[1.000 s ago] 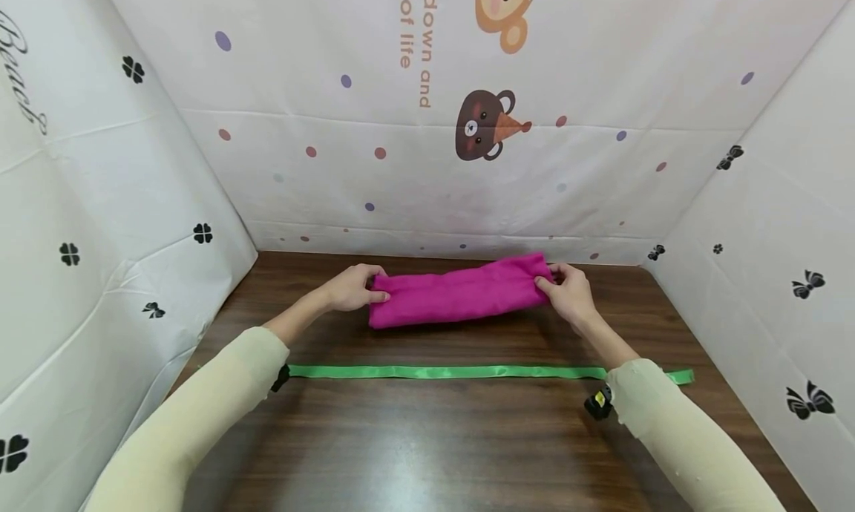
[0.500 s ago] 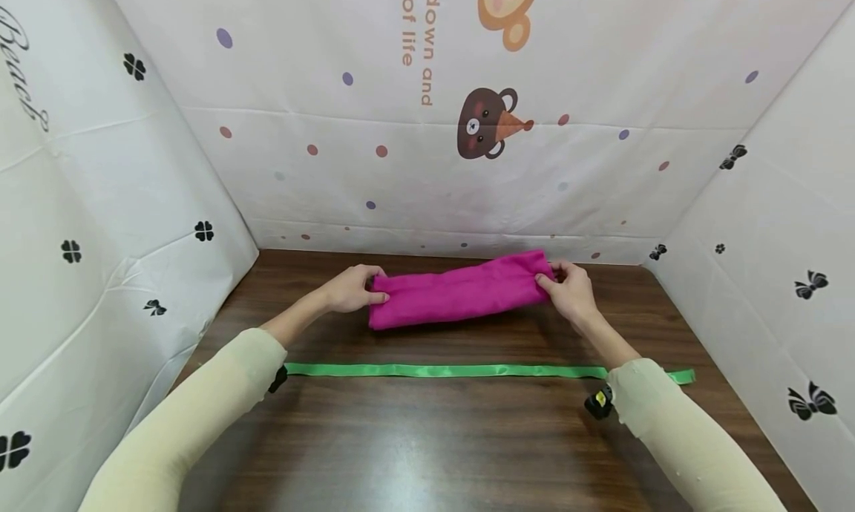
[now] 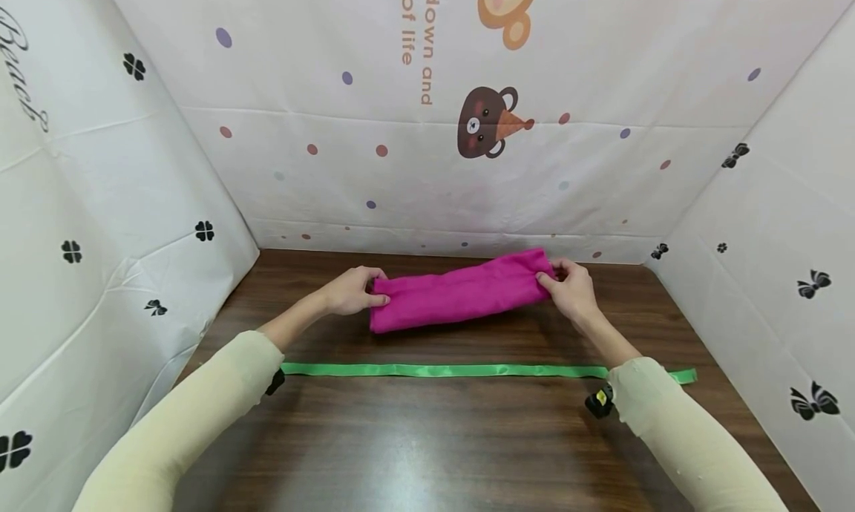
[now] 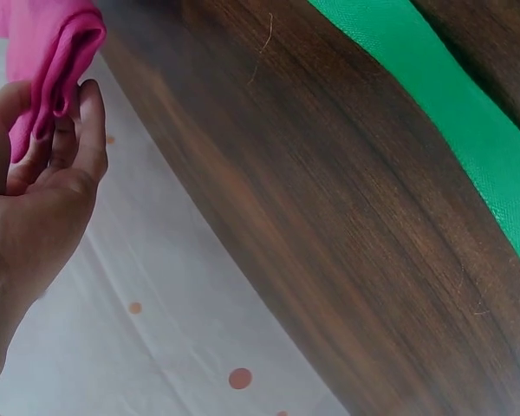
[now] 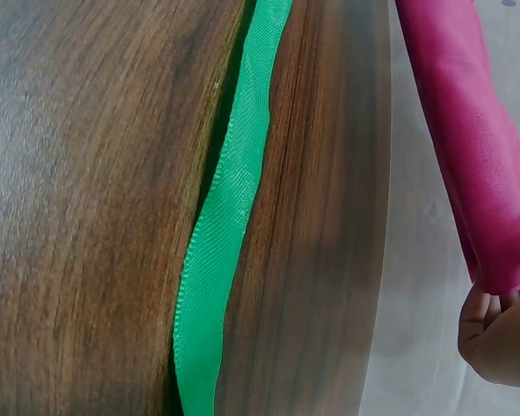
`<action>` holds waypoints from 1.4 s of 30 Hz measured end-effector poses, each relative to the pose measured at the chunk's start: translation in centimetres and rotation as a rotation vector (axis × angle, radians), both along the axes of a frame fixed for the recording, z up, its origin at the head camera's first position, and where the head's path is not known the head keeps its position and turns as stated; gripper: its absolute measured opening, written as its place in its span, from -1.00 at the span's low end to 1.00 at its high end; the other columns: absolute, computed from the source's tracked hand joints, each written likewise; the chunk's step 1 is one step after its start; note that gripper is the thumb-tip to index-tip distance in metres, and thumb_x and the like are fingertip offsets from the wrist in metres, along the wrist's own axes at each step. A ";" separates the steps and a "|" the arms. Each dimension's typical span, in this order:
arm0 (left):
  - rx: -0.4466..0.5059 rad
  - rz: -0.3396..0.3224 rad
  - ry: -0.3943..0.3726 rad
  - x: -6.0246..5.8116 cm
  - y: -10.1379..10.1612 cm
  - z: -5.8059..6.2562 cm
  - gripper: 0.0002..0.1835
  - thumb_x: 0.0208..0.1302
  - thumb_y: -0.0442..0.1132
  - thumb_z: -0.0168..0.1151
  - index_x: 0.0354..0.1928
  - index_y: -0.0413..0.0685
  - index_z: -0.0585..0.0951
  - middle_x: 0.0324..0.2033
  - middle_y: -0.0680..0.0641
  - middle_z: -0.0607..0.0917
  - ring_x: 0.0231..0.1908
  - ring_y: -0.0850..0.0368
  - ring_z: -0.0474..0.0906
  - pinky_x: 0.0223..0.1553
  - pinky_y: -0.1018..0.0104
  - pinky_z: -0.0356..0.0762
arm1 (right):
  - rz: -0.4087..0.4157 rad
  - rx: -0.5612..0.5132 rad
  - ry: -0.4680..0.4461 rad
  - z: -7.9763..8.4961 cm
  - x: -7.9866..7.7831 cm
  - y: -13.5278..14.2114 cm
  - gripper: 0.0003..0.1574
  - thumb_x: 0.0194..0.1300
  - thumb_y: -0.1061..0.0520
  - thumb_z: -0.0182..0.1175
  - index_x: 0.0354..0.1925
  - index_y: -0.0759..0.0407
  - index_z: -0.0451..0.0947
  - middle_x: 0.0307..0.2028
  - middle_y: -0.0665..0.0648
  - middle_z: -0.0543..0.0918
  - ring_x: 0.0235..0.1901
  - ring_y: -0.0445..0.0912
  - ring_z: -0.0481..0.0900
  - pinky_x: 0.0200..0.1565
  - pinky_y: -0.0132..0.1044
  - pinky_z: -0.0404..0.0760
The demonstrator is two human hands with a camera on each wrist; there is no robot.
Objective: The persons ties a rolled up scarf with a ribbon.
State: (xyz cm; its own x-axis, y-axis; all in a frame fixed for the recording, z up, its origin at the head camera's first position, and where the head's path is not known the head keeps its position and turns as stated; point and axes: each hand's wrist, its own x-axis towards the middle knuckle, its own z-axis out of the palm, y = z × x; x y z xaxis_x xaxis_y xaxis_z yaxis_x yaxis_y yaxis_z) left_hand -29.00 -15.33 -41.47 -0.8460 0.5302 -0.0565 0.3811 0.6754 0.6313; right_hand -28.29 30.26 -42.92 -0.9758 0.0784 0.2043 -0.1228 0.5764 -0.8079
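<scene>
A folded magenta cloth (image 3: 461, 293) is stretched between both hands above the far part of the table, its right end higher than its left. My left hand (image 3: 350, 290) pinches the left end, thumb in front and fingers behind. In the left wrist view the cloth (image 4: 56, 61) shows several layered folds at that end, with the left hand (image 4: 48, 191) around them. The right end is pinched by my right hand (image 3: 571, 293), its fingers partly hidden behind the fabric. In the right wrist view that hand (image 5: 507, 342) curls under the cloth's end (image 5: 477, 165).
A long green ribbon (image 3: 434, 370) lies left to right across the brown wooden table (image 3: 401, 438), nearer than the cloth and passing beneath both forearms. White printed sheets (image 3: 374, 171) wall in the back and both sides. Black devices (image 3: 599, 402) sit at the wrists.
Both hands keep their grip on the cloth. Its left end dips very slightly and its right end rises a touch; the ribbon stays put.
</scene>
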 end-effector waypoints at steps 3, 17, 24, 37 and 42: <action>-0.006 -0.006 -0.004 0.0 0.0 -0.1 -0.70 0.45 -0.12 0.40 0.07 -0.14 0.65 -0.28 -0.02 0.70 -0.25 0.08 0.56 -0.19 0.19 0.54 | -0.003 -0.001 0.005 0.0 0.0 0.1 -0.65 0.50 0.12 0.32 0.08 0.36 0.63 -0.09 0.31 0.67 -0.11 0.00 0.54 -0.24 -0.48 0.51; -0.002 -0.019 -0.003 0.7 0.2 0.2 -0.68 0.44 -0.10 0.42 0.08 -0.13 0.66 -0.26 -0.02 0.70 -0.17 -0.02 0.59 -0.14 0.16 0.56 | -0.001 0.004 0.028 0.2 -0.1 0.2 -0.63 0.49 0.09 0.34 0.06 0.36 0.64 -0.11 0.29 0.68 -0.13 -0.06 0.53 -0.25 -0.48 0.51; -0.002 -0.023 0.016 1.3 0.3 0.4 -0.69 0.43 -0.09 0.42 0.07 -0.10 0.67 -0.27 0.02 0.71 -0.20 0.07 0.59 -0.13 0.16 0.55 | -0.024 0.016 0.025 0.2 -0.2 0.1 -0.62 0.47 0.08 0.36 0.07 0.34 0.65 -0.08 0.29 0.69 -0.12 -0.06 0.54 -0.19 -0.47 0.50; 0.020 -0.034 -0.001 1.8 0.3 0.2 -0.68 0.44 -0.10 0.41 0.09 -0.11 0.67 -0.23 0.02 0.72 -0.17 0.10 0.59 -0.11 0.16 0.57 | -0.021 0.017 0.023 0.1 -0.3 0.2 -0.61 0.48 0.08 0.35 0.09 0.35 0.64 -0.06 0.31 0.68 -0.08 0.03 0.56 -0.18 -0.44 0.51; 0.021 -0.034 -0.010 2.1 0.6 0.3 -0.69 0.44 -0.10 0.41 0.08 -0.11 0.67 -0.24 0.01 0.70 -0.16 0.09 0.56 -0.09 0.16 0.55 | -0.030 0.030 0.023 0.0 -0.2 0.2 -0.61 0.49 0.07 0.34 0.10 0.34 0.64 -0.06 0.31 0.68 -0.08 0.02 0.56 -0.17 -0.42 0.51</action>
State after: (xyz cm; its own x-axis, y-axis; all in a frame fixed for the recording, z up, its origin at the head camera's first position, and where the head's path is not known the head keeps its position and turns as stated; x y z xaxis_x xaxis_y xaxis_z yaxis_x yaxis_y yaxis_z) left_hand -26.86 -14.78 -41.21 -0.8270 0.5597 -0.0535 0.3969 0.6485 0.6495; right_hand -28.51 30.49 -42.91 -0.9680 0.1012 0.2297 -0.1237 0.6037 -0.7875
